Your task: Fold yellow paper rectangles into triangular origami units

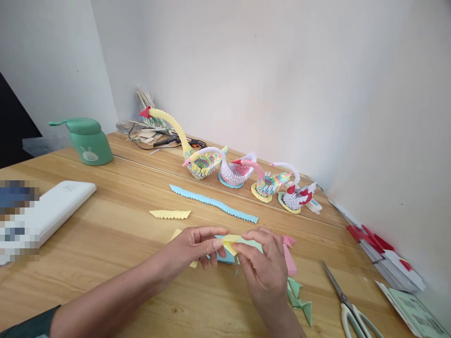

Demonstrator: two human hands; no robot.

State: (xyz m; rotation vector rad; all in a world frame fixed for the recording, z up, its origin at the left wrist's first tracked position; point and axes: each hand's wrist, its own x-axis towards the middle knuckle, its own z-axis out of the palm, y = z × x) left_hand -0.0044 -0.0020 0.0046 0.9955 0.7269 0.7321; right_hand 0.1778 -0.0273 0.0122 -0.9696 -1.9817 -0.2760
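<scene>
A small folded piece of yellow paper (230, 243) is held up between both hands, above the table. My left hand (204, 245) pinches its left side between thumb and fingers. On its right side the fingertips of my right hand (262, 256) grip it. Blue paper (225, 256) lies below and partly behind the hands, with pale green paper beside it. Farther back are a short yellow chain of folded pieces (171, 214) and a long blue chain (214, 203). Pink paper (289, 260) and green folded triangles (299, 300) lie right of my right hand.
Several folded-paper swans (269, 183) stand along the wall. Scissors (343, 298) lie at the right, near red and white paper (391, 258). A green bottle (93, 145) and a white power bank (63, 206) are at the left. Sticks and a glue gun (172, 140) lie behind.
</scene>
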